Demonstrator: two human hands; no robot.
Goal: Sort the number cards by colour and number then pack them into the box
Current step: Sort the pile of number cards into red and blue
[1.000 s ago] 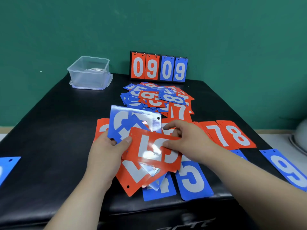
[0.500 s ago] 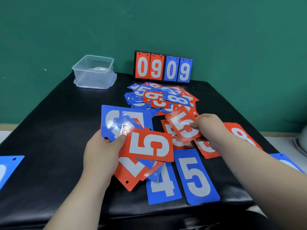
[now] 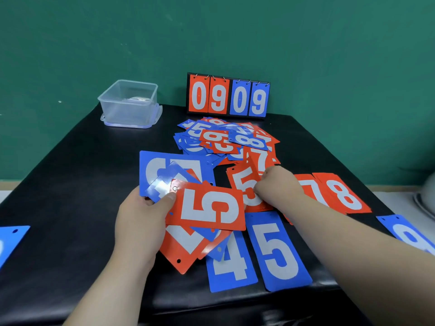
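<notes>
While the left hand (image 3: 138,222) grips a mixed fan for sorting, the right hand (image 3: 276,187) pinches a red 5 (image 3: 244,182) onto its mid-tabletop pile, matching numbers.

A bare, staged workspace, seemingly a recording or sorting station rather than a home room. A plain green wall (image 3: 306,43) is filling the background from 10 to 2 o'clock, with a pale floor strip showing beneath it at 9 and 3 o'clock. A black padded table (image 3: 70,184) is taking up the middle, its surface looking like vinyl. A flip scoreboard (image 3: 227,95) is standing at 12 o'clock against the wall, and a clear plastic box (image 3: 129,103) is sitting at 11 o'clock. Nothing domestic is showing.
</notes>
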